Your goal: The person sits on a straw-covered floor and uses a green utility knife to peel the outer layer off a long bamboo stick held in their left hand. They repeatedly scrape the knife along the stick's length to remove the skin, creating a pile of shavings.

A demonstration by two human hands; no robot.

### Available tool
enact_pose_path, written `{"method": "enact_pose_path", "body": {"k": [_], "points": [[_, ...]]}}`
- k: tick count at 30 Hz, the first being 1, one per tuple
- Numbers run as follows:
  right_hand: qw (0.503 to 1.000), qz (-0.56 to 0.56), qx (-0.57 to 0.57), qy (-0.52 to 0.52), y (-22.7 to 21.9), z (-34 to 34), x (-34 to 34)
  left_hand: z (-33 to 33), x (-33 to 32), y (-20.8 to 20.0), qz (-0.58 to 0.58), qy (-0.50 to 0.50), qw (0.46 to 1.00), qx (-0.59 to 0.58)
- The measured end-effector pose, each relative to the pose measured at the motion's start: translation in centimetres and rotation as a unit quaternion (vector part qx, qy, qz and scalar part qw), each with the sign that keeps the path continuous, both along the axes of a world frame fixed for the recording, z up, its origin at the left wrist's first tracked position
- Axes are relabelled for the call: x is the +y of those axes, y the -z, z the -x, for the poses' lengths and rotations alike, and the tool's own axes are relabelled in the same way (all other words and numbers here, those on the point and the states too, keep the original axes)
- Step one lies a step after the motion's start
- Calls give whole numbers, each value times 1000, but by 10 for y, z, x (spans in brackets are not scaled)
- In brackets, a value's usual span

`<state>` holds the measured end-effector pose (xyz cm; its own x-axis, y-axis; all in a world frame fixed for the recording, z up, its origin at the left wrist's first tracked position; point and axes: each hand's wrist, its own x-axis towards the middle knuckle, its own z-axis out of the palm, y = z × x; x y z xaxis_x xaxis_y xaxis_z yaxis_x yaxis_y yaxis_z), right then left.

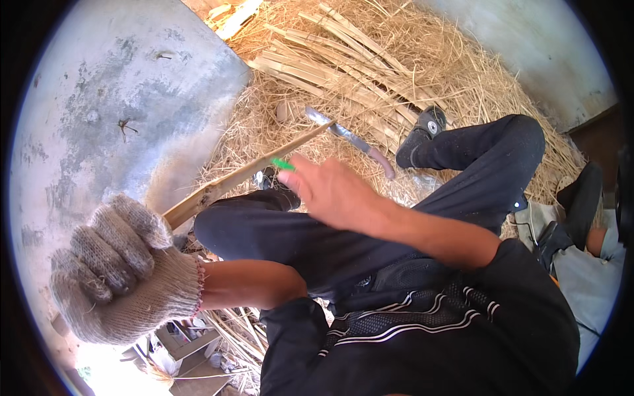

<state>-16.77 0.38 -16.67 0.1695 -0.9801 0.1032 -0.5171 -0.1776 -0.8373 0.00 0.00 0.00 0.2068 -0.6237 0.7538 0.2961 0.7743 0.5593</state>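
Note:
My left hand (pixel 115 270), in a grey knitted glove, is closed around the near end of a long bamboo strip (pixel 231 178). The strip slants away up and to the right, its far end tapering above the shavings. My right hand (pixel 333 191) is bare and curled, with a small bright green object (pixel 282 164) sticking out past its thumb and fingers against the strip. The rest of that object is hidden in the fist, so its kind does not show. Beyond the strip's tip lies a large knife (pixel 350 140) with a broad metal blade and brownish handle.
Fine shavings (pixel 462 72) cover the ground, with a pile of split bamboo strips (pixel 330 63) on them. A worn grey wall (pixel 132 86) rises at the left. My bent legs (pixel 277 231) frame the work. Another person's leg (pixel 581 270) is at the right edge.

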Motion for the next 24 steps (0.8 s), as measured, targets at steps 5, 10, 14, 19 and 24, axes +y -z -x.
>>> {"method": "enact_pose_path", "body": {"k": [5,10,14,19,24], "points": [[999,19,-25,-14,-11,-14,-15,16,-6,-7,38,-190,981,26],[993,82,78,15,7,-22,-7,-1,-2,-4,7,-116,993,29],[985,38,166,21,74,34,-27,21,3,-9,-50,-182,977,102],[996,-24,89,5,32,56,-16,30,2,-5,-33,-232,963,131],[999,13,-1,-44,-21,2,8,32,4,-7,-26,-218,971,93]]}}
